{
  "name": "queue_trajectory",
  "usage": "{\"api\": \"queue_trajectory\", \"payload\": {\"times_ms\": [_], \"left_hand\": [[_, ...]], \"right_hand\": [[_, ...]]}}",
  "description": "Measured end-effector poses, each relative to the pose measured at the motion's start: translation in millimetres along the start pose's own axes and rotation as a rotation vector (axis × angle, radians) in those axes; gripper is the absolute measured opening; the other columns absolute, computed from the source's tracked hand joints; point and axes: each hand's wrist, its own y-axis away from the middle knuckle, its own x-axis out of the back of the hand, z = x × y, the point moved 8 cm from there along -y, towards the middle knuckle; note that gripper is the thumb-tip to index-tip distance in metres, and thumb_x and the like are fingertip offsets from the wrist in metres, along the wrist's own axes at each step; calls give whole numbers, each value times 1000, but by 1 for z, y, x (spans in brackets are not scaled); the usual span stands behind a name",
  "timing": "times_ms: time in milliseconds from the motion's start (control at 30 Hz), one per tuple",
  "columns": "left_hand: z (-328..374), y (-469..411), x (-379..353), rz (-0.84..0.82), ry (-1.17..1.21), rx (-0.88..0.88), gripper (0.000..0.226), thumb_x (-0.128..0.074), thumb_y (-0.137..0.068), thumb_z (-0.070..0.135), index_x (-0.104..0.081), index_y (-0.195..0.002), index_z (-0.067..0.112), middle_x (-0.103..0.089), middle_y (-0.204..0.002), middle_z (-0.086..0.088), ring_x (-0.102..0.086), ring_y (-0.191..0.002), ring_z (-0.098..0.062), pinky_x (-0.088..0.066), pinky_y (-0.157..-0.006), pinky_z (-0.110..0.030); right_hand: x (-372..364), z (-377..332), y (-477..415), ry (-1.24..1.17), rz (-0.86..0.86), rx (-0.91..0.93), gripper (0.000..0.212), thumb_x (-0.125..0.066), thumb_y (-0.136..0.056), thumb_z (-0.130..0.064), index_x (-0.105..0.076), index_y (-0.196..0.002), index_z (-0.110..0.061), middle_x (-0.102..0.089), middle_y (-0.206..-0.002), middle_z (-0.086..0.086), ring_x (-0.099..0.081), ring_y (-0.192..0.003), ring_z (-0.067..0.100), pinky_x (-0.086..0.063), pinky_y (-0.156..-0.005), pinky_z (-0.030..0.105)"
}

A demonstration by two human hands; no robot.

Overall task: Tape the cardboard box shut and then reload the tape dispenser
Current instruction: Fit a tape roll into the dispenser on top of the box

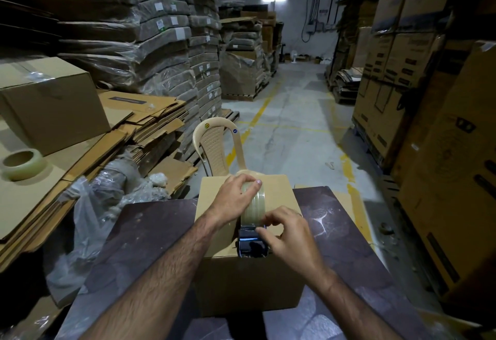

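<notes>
— Our right hand (288,235) pinches the tape dispenser (251,243), low centre?
— Yes, on the cardboard box (241,280) upon our worktop (145,237); our left hand (236,192) grips its tape roll (253,202).

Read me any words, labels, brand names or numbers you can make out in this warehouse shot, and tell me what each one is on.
None can be read.
White labels on the wrapped bundles: too small and blurred.
Dark print on the stacked cartons at right: blurred.
Dark strip on the flattened cardboard: unreadable.
Round stickers on the plastic chair: too small.
The cardboard box and tape dispenser show no print.
</notes>
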Motion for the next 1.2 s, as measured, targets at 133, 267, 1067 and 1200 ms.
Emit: {"api": "queue_trajectory", "payload": {"times_ms": [133, 267, 1067, 1200], "left_hand": [[-4, 0, -2, -2, -5, 16, 38, -45, -96, 47, -61, -120, 22, -57, -121, 0, -47, -114, -9, -35, -95, -27], [-3, 0, -2, 8, -2, 19, 37, -46, -96, 46, -62, -119, 21, -58, -121, -1, -48, -114, -10, -34, -93, -25], [24, 2, -7, -9, -200, -21, 53, -54, -88, 58, -60, -126, 22, -55, -131, -1, -47, -124, -15, -34, -102, -31], [26, -2, -5, 45, -201, -10, 43, -58, -89, 47, -64, -121, 19, -59, -125, -3, -51, -120, -17, -36, -99, -29]], "right_hand": [[-9, -1, 9, 181, -39, 21, 28, -71, -77, -38, -63, -96, -20, -59, -95, -6, -50, -92, 13, -47, -74, 26], [-16, -7, 8, 309, -47, 24, 28, -70, -77, -38, -65, -97, -18, -56, -94, 0, -49, -93, 19, -48, -62, 30], [-22, -25, 6, 425, -105, 96, 30, -86, -51, -17, -73, -74, -31, -63, -65, -8, -56, -59, 17, -42, -39, 23], [-22, -24, 8, 384, -88, 125, 31, -84, -57, -17, -73, -82, -32, -67, -72, -7, -60, -63, 18, -47, -43, 26]]}}
